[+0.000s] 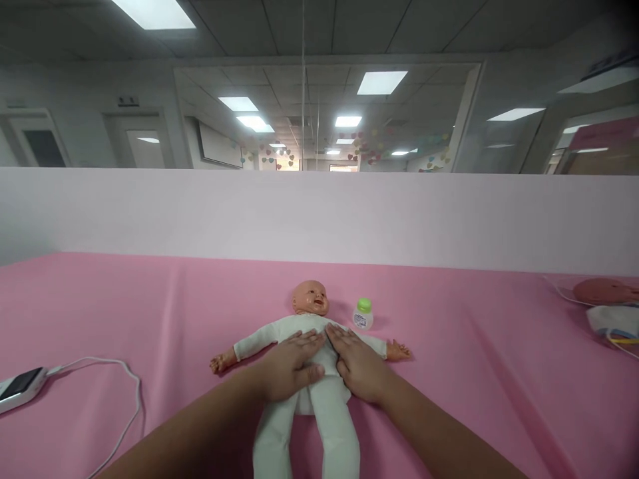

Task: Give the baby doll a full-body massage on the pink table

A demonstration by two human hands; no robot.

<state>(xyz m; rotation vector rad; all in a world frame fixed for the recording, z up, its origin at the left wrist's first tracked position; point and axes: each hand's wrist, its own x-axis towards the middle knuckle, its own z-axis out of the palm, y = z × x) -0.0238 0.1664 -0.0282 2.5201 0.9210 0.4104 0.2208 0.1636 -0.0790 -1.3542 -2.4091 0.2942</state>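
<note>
A baby doll in a white cloth body lies on its back, head away from me and arms spread to both sides. My left hand rests flat on the left side of its torso, fingers stretched toward the chest. On the right side of the torso lies my right hand, also flat, its fingertips near the doll's upper chest. Both hands hold nothing. Just beyond the doll's right-hand arm stands a small clear bottle with a green cap, apart from my fingers.
Pink sheeting covers the surface, with a white panel along its back. At far left lies a white device with a cable. Another doll is partly visible at the right edge.
</note>
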